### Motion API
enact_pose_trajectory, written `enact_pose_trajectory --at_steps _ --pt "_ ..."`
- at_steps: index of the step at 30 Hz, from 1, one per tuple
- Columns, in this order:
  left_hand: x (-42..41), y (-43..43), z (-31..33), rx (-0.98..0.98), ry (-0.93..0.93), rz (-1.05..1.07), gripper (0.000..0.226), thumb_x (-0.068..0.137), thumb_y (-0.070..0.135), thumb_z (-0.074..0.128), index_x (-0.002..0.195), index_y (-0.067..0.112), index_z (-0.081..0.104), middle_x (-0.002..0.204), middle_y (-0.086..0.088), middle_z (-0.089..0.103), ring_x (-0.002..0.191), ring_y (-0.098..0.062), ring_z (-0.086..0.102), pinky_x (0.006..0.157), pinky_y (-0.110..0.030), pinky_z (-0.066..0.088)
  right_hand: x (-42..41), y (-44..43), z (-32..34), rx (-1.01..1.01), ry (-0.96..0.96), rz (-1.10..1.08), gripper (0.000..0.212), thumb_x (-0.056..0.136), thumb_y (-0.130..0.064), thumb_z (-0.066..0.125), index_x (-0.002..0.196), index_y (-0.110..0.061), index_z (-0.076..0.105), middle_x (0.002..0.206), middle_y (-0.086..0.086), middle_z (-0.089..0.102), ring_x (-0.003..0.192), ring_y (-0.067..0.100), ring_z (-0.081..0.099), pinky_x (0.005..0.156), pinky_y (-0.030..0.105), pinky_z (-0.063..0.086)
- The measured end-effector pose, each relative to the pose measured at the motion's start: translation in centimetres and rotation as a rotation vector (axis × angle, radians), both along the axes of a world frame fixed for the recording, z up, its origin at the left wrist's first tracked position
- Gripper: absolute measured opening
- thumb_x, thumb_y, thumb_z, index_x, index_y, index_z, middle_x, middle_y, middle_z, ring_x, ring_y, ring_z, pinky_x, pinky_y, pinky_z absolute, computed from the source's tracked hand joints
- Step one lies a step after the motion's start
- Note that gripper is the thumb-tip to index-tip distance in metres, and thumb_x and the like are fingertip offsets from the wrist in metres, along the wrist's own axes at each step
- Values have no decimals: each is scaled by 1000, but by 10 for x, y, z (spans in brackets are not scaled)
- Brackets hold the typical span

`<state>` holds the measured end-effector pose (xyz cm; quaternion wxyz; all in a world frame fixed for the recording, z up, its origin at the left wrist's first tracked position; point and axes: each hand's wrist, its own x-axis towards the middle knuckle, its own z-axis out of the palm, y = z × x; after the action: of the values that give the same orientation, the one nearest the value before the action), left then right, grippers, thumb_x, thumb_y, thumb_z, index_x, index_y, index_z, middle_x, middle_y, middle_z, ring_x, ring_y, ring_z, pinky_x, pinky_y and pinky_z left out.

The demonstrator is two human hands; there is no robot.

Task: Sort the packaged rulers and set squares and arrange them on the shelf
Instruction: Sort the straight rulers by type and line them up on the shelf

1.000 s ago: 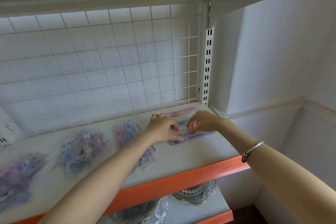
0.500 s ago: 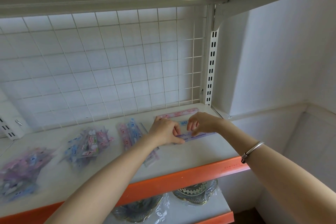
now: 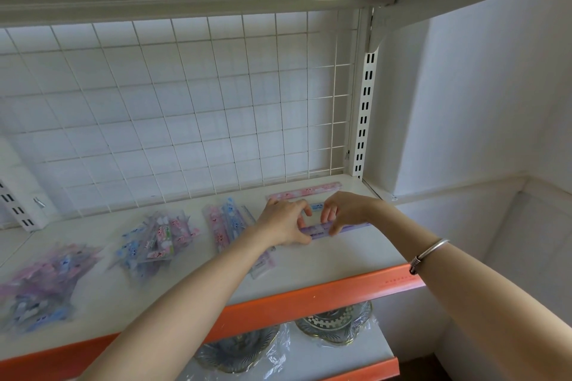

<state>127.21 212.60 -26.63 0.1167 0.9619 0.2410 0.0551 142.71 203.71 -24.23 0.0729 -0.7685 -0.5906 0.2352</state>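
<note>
Both hands meet at the right end of the white shelf (image 3: 340,260). My left hand (image 3: 284,221) and my right hand (image 3: 343,210) pinch a packaged purple ruler (image 3: 318,230) that lies flat on the shelf, thumbs at its front edge. A blue packaged piece (image 3: 317,206) shows between the hands. Behind them a pink packaged ruler (image 3: 305,189) lies along the back. Left of my left hand is a stack of pink and blue packaged rulers (image 3: 224,221), partly hidden by my forearm.
Two loose heaps of packaged pieces lie further left, one (image 3: 156,237) in the middle and one (image 3: 37,291) at the left edge. A white wire grid (image 3: 185,108) backs the shelf. Wrapped glass dishes (image 3: 334,323) sit on the lower shelf. An orange shelf edge (image 3: 309,297) runs in front.
Both hands have stayed on the purple ruler and drawn closer together on it. The camera has shifted slightly, bringing more of the left heaps into view.
</note>
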Motion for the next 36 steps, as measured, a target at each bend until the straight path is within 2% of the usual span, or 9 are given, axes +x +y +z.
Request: enact_pose_trajectory --at_steps 6,10,18,23,27,31,36 --pt "-7 1 4 -40 8 17 64 74 38 74 131 26 47 108 13 67 114 -10 54 98 -29 26 -10 3 -2 79 53 6 30 72 -9 78 99 -14 65 93 -6 60 93 13 56 89 27 44" --pt "-18 8 7 -50 23 45 67 73 41 74 132 27 46 110 14 65 111 -11 55 99 -31 26 -20 7 0 130 76 36 34 72 -9 78 103 -10 67 97 -1 60 91 13 54 83 23 41" --pt "-46 25 12 -74 -31 131 41 81 39 67 119 30 57 109 14 64 107 -10 55 94 -29 27 -33 11 -2 71 -44 69 31 71 -19 79 99 -16 69 93 -4 60 88 13 56 78 24 42" --pt "-66 40 15 -26 -57 173 29 84 35 64 113 30 63 107 13 66 108 -12 55 97 -29 29 -42 16 1 114 -5 57 32 73 -24 78 102 -17 68 95 -2 61 89 14 58 78 24 43" --pt "-83 51 17 10 -64 197 26 86 32 62 111 30 64 108 13 66 110 -13 55 99 -31 30 -65 26 1 227 63 55 27 78 -25 75 100 -12 69 96 2 65 88 14 59 78 23 44" --pt "-102 58 19 53 -54 235 26 86 29 61 112 29 65 112 12 65 112 -12 53 97 -30 29 -89 39 -4 256 118 61 21 81 -25 72 98 -12 68 91 0 63 86 13 58 78 22 44" --pt "-123 63 18 101 -25 268 27 88 25 58 113 30 65 112 11 66 111 -14 53 94 -30 29 -116 52 -7 270 129 27 28 85 -29 68 105 -10 66 106 6 66 88 13 56 78 23 43"
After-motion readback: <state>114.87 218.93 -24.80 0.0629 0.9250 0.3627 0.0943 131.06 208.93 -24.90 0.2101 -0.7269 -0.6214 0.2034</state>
